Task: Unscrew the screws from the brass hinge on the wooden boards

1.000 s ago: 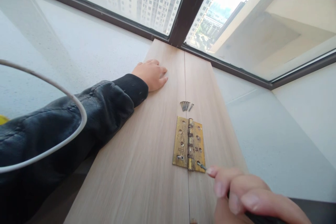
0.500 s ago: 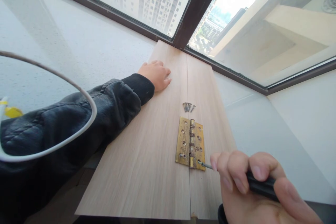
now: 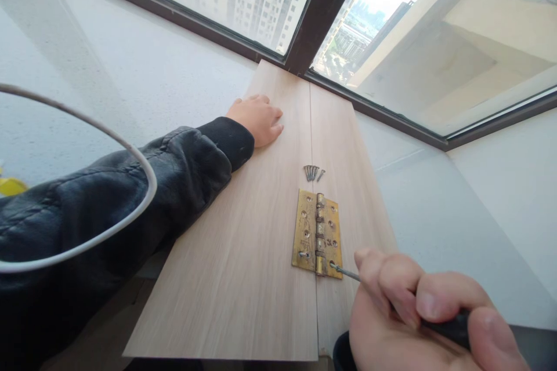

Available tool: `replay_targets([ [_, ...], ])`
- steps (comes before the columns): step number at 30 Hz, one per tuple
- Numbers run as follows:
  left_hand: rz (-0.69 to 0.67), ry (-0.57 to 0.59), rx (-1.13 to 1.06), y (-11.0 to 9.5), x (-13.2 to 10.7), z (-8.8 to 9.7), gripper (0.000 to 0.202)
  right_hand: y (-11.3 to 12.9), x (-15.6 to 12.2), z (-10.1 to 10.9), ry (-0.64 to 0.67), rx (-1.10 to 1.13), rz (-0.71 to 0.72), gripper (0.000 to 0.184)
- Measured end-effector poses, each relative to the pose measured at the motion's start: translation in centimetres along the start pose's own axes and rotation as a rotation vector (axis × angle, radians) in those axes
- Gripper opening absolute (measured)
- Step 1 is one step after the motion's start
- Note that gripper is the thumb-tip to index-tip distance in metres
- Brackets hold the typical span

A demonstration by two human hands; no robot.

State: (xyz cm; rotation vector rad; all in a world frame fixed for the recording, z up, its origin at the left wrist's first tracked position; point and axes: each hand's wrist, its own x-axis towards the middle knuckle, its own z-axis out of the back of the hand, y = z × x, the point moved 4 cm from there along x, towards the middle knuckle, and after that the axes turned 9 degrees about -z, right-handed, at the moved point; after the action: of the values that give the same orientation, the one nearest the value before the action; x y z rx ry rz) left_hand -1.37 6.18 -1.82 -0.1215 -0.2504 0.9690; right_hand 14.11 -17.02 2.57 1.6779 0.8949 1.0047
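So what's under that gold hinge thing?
The hinge lies on two pale wooden boards, straddling the seam between them. The wood right beneath its plates is covered, so that cannot be seen. The right hand holds a screwdriver to its corner.

Bare wood lies open on the left board (image 3: 243,266) between your sleeve (image 3: 143,191) and the hinge (image 3: 317,233). Loose screws (image 3: 312,173) sit beyond the hinge; past them the wood is free up to the window frame (image 3: 311,29). Your left grip (image 3: 256,119) lies flat at the far left edge. Your right grip (image 3: 418,319), closed round the screwdriver (image 3: 452,329), fills the near right corner. A white cable (image 3: 130,156) crosses your near left.
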Motion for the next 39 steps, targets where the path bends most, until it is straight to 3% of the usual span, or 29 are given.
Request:
replay_targets([
  [4,-0.008,-0.008,-0.005,0.0,0.0,-0.1,0.050,0.5,0.4,-0.3,0.243,-0.063,-0.023,0.041],
  [7,-0.007,-0.016,-0.008,0.0,0.0,-0.1,0.051,0.4,0.5,0.1,0.340,-0.117,-0.078,0.037],
  [10,-0.004,-0.013,-0.015,0.0,0.0,0.0,0.051,0.2,0.2,1.1,0.236,-0.151,-0.064,0.028],
  [14,0.005,-0.010,-0.019,0.0,0.0,0.0,0.049,0.2,-1.0,2.3,0.085,-0.247,0.268,0.022],
  [22,-0.002,-0.015,-0.022,0.0,0.0,-0.1,0.050,-0.2,-1.5,4.9,0.009,-0.343,0.455,0.021],
  [26,0.007,-0.006,-0.018,0.0,0.0,0.0,0.050,-0.4,-0.8,6.1,-0.120,-0.289,0.363,0.025],
  [28,0.009,-0.003,-0.016,0.0,0.0,0.0,0.050,-0.3,-0.6,6.0,-0.108,-0.263,0.354,0.029],
  [35,0.019,-0.001,-0.001,-0.1,-0.1,0.1,0.051,-0.1,-0.4,1.5,0.211,-0.198,0.273,0.031],
  [37,0.016,-0.001,-0.003,-0.1,-0.1,0.0,0.050,-0.4,-0.5,0.7,0.184,-0.162,0.172,0.037],
  [39,0.010,-0.006,-0.011,0.0,0.0,-0.1,0.049,-0.8,-0.5,0.7,0.070,-0.157,0.069,0.041],
])
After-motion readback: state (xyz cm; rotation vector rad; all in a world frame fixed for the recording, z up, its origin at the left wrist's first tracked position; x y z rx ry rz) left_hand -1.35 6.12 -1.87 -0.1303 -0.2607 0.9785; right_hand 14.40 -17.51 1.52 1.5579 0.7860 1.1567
